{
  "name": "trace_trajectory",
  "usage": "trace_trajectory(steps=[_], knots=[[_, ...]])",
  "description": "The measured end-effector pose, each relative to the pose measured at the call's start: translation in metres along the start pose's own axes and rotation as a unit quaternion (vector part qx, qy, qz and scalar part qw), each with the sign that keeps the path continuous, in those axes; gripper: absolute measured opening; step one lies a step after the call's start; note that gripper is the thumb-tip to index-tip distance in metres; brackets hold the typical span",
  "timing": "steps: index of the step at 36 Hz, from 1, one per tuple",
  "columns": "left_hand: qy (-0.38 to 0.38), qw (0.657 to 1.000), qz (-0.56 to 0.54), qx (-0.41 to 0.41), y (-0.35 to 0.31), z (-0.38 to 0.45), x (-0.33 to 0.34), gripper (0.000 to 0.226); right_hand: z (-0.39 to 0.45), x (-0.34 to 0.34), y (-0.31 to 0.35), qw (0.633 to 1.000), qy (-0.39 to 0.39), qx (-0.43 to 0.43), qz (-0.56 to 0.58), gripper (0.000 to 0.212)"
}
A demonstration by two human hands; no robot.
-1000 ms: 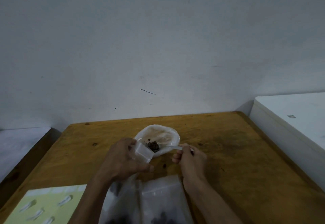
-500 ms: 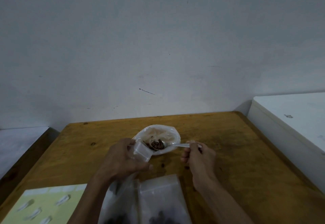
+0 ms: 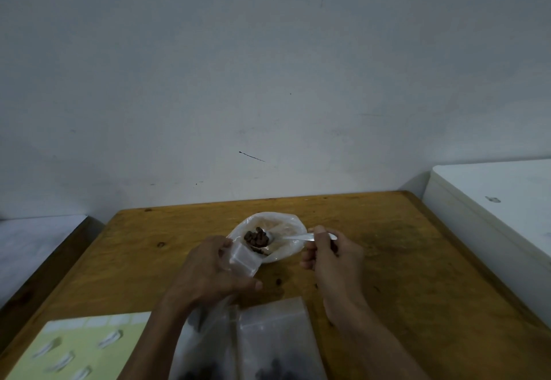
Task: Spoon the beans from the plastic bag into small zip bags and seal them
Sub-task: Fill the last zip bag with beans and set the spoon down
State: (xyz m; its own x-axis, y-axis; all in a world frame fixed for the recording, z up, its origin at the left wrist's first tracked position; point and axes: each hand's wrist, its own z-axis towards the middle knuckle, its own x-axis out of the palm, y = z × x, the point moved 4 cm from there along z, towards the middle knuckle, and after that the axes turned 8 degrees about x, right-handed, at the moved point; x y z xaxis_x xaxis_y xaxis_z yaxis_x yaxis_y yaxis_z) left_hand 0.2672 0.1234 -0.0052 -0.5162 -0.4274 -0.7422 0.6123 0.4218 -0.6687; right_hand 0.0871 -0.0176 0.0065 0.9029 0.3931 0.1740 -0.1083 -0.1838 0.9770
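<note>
The left hand gripped one small clear zip bag, mouth up beside the crinkly plastic bag spread on the worn wooden counter, and the right hand pinched a slim white plastic spoon. Half a second before, the spoon lay low in the bag; now it was lifted, heaped with dark brown beans. Two filled glossy zip bags lay nearest, one pale green sheet at left.
</note>
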Motion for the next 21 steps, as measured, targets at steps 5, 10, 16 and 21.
trace_trajectory(steps=[5, 10, 16, 21], knots=[[-0.009, 1.000, -0.015, 0.011, -0.002, -0.001, -0.001, 0.108, -0.016, 0.013, 0.011, 0.987, 0.064, -0.093, -0.114, 0.018], [-0.026, 0.999, -0.013, 0.016, 0.001, -0.003, -0.005, 0.108, -0.025, 0.013, 0.022, 0.942, 0.051, -0.253, -0.216, 0.015], [-0.022, 0.999, -0.026, 0.011, -0.004, -0.003, -0.005, 0.121, -0.017, 0.011, 0.013, 0.892, -0.010, -0.339, -0.300, 0.019], [-0.024, 1.000, -0.017, 0.009, -0.007, -0.004, -0.004, 0.117, -0.009, 0.015, -0.006, 0.863, -0.035, -0.361, -0.351, 0.014]])
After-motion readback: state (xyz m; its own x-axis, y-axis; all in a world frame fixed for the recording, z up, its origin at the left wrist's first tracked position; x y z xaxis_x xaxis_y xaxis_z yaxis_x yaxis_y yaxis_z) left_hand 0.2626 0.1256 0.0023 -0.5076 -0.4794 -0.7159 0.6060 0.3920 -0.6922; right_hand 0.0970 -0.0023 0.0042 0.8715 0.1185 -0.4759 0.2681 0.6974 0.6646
